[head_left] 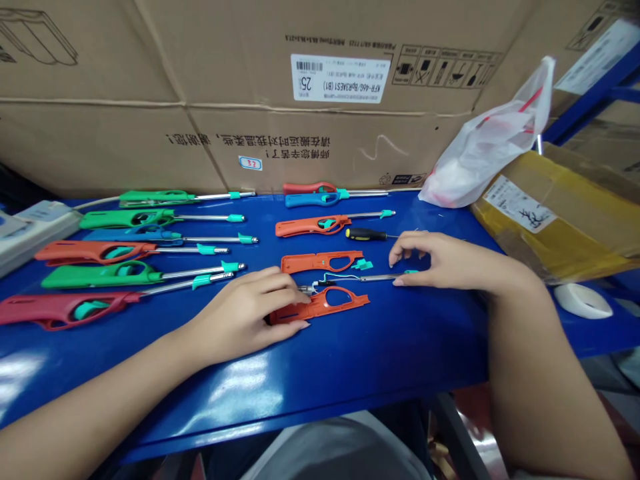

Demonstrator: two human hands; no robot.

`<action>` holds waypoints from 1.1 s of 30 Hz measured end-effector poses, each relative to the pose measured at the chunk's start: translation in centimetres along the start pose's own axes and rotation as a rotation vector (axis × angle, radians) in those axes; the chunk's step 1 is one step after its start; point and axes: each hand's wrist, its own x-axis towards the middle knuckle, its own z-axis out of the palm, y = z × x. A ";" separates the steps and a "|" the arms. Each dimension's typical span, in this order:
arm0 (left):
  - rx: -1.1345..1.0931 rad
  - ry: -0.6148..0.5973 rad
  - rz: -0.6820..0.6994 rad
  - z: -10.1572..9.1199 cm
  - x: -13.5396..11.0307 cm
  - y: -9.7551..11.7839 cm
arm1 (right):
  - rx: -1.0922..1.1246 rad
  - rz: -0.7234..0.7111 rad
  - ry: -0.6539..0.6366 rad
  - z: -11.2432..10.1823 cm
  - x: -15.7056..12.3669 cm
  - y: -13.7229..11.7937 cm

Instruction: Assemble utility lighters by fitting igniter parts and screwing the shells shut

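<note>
My left hand grips the rear of an orange lighter casing half, its fingers over the top and its thumb along the near edge. Part of the small works inside shows by its fingertips. A thin metal lighter tube with a wire extends to the right, just beyond that half. At the tube's teal tip is my right hand, curled with thumb and forefinger apart; the thumb is close to the tube, and contact is unclear. Behind lies the other orange casing half, beside a small teal trigger piece.
Several whole lighters lie in a row at left. More lighters and a black-and-yellow screwdriver lie behind the parts. A large carton backs the blue table. A plastic bag, taped box and white tape roll are right.
</note>
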 end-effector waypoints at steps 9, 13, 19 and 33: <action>0.009 0.017 0.018 0.1 0.1 0.0 | 0.038 -0.139 -0.012 2.2 1.2 -1.5; 0.017 0.017 0.017 0.2 0.0 -0.1 | 0.033 -0.157 0.036 2.0 1.1 -2.3; 0.029 0.036 0.021 0.2 0.1 -0.1 | 0.139 -0.148 0.031 2.3 1.2 -2.6; 0.019 0.072 -0.002 0.1 0.2 0.1 | 0.137 -0.190 -0.092 2.7 1.3 -3.1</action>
